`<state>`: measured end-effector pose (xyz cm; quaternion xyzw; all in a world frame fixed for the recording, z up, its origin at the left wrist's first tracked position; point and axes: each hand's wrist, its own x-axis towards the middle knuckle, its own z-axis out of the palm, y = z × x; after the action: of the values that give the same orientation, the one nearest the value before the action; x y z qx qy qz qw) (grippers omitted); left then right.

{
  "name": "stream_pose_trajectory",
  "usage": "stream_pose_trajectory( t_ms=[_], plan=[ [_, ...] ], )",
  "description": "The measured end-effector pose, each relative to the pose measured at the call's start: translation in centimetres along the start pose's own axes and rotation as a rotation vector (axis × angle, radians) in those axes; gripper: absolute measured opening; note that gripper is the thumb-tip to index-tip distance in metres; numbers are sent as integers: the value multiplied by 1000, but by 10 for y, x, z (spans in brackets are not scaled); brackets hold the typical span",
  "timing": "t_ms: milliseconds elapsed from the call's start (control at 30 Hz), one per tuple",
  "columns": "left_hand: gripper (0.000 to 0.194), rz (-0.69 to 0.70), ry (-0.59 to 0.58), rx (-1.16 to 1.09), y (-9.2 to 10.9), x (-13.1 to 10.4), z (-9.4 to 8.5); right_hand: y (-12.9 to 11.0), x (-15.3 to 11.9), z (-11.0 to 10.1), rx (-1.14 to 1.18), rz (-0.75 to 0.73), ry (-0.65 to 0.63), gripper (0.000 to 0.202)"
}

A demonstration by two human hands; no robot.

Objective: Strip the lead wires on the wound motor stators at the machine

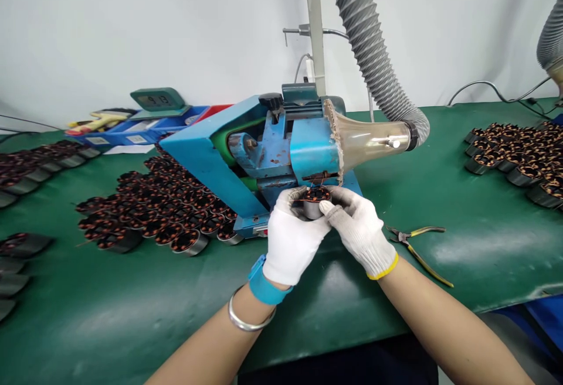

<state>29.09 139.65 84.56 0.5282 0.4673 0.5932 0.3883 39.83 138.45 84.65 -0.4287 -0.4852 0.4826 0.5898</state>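
Observation:
Between my two gloved hands is a motor stator [313, 208], a grey metal ring with black and copper windings on top. My left hand [294, 234] grips its left side, and my right hand [358, 225] grips its right side with the thumb across the front. Thin copper wire ends rise from the stator toward the front opening of a blue belt-driven machine [310, 145]. Whether the wires touch anything inside the machine is hidden. White gloves cover both hands, and a blue strap circles the left wrist.
Rows of similar stators [189, 241] stand left of the machine, with another group [523, 174] at the far right. Yellow-handled cutters [422, 250] lie right of my hand. A grey hose [373, 39] joins the machine's clear funnel [373, 139]. Blue bins [145, 130] and a clock [158, 99] stand behind.

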Motion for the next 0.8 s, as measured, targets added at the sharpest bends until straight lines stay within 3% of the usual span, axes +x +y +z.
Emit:
stream_pose_trajectory(
  t_ms=[167, 367, 800],
  plan=[
    [42, 63, 48, 55, 3, 6, 11, -10, 8, -8, -21, -51, -55, 29],
    [40, 90, 121, 137, 0, 8, 16, -6, 10, -11, 24, -34, -27, 27],
    [43, 108, 131, 165, -7, 8, 19, -4, 9, -14, 27, -44, -8, 32]
  ],
)
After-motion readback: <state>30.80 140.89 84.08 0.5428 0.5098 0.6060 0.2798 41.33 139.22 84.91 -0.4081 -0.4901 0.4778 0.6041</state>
